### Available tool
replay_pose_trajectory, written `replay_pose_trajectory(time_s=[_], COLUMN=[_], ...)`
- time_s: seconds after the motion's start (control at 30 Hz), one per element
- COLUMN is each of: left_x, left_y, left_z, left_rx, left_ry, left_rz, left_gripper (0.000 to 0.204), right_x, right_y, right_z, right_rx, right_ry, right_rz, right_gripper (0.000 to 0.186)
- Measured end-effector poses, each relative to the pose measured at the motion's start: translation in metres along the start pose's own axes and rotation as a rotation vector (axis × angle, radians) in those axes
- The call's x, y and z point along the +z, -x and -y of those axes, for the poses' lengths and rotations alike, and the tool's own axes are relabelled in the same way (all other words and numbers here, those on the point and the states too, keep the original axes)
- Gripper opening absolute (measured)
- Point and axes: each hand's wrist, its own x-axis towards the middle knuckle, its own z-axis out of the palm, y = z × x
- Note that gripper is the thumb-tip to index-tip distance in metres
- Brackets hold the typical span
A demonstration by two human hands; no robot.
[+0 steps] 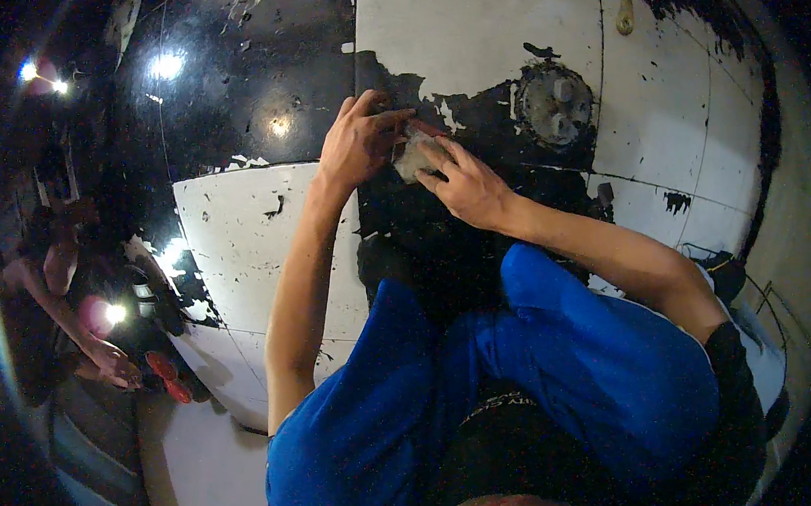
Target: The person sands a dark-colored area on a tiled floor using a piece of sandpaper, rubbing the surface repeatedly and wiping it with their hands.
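Low over the dark patch of floor in front of me, both hands come together at a small grey, rough-looking lump [410,160] with a reddish piece [425,128] along its far edge. What kind of thing it is cannot be made out. My right hand [471,185] grips the lump between thumb and fingers from the right. On the other side, my left hand [357,148] is closed, its bent fingers meeting the lump's far left edge; what lies between those fingertips is hidden.
Pale floor tiles [269,232] are partly covered by a peeling black layer [236,98]. A round, dusty disc [531,112] with pale lumps lies to the right. Beyond is a yellowish object [625,17]. Another person's hand [112,361] is at the left, near red-and-black items [165,372].
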Motion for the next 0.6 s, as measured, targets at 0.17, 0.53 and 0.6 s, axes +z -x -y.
replay_pose_trajectory(time_s=[0.17, 0.53, 0.6], left_x=[0.001, 0.003, 0.004], left_y=[0.001, 0.016, 0.017], left_z=[0.006, 0.009, 0.007], left_rx=[-0.003, -0.215, -0.220], left_ry=[0.029, 0.110, 0.123], left_rz=[-0.045, -0.050, -0.079], left_gripper=[0.038, 0.029, 0.029], right_x=[-0.004, -0.020, -0.021], right_y=[0.014, -0.009, -0.013], right_z=[-0.004, -0.043, -0.045], right_rx=[-0.054, -0.033, -0.009], right_ry=[0.012, -0.075, -0.063], right_rz=[0.024, -0.114, -0.101], right_gripper=[0.040, 0.035, 0.034])
